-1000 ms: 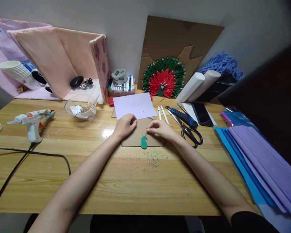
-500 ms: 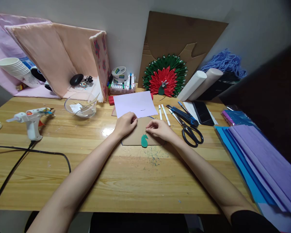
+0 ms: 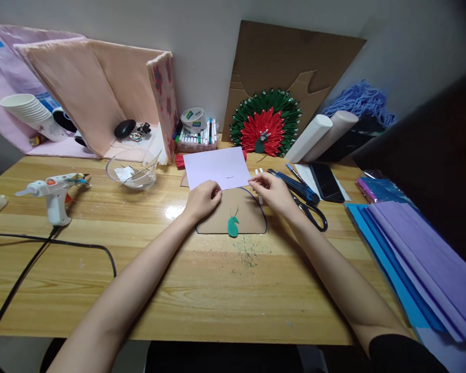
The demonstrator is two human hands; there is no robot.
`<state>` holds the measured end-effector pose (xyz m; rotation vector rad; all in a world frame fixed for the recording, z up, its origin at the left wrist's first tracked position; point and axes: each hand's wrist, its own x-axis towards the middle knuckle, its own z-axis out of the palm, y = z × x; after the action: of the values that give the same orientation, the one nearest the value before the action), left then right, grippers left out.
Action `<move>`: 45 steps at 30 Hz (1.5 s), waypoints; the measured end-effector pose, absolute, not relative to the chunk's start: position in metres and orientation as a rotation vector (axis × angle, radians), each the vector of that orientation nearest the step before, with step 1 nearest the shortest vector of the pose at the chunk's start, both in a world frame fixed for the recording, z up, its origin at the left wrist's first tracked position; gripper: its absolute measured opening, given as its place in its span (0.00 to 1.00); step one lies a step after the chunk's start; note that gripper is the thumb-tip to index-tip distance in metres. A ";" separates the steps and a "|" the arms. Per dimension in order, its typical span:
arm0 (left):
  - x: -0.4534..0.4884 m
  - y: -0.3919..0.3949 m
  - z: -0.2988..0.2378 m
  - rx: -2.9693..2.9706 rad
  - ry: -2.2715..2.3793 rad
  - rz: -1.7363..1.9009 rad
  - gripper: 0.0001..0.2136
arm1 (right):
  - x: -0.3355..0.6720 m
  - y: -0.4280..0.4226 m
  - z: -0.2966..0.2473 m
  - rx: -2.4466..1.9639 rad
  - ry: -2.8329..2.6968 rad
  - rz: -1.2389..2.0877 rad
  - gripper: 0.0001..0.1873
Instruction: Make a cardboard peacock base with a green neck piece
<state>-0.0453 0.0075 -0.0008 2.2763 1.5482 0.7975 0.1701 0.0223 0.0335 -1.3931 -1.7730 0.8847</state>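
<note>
A cardboard piece point(image 3: 213, 223) with a blue-marked curved edge lies on the table. A small green bird-like cutout point(image 3: 233, 227) rests at its lower middle, with thin dark strands point(image 3: 235, 211) by its head. My left hand point(image 3: 205, 199) lies over the cardboard's upper left, its fingers curled together; whatever is between them is hidden. At the right edge of a pale purple sheet point(image 3: 215, 168) is my right hand point(image 3: 274, 191), fingers reaching forward and nothing visible in them. A short dark curved strand point(image 3: 230, 177) lies on the sheet.
Right of my hand lie scissors point(image 3: 314, 216), a blue cutter point(image 3: 299, 186) and a phone point(image 3: 326, 181). On the left are a glue gun point(image 3: 56, 194) with its cord and a clear bowl point(image 3: 140, 178). A red-green peacock point(image 3: 264, 124) stands behind; coloured sheets point(image 3: 423, 248) lie right.
My right hand has moved away from the green cutout, up and right to the purple sheet's edge, now covering part of the white markers and scissors. My left hand stays in place.
</note>
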 end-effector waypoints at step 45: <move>-0.046 0.006 -0.001 2.284 1.545 0.824 0.04 | 0.162 0.038 0.039 -1.124 -2.492 1.303 0.06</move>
<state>-0.0464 0.0062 -0.0013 2.2836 1.5454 0.8244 0.1616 0.0379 0.0391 -1.1237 -2.4923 1.3026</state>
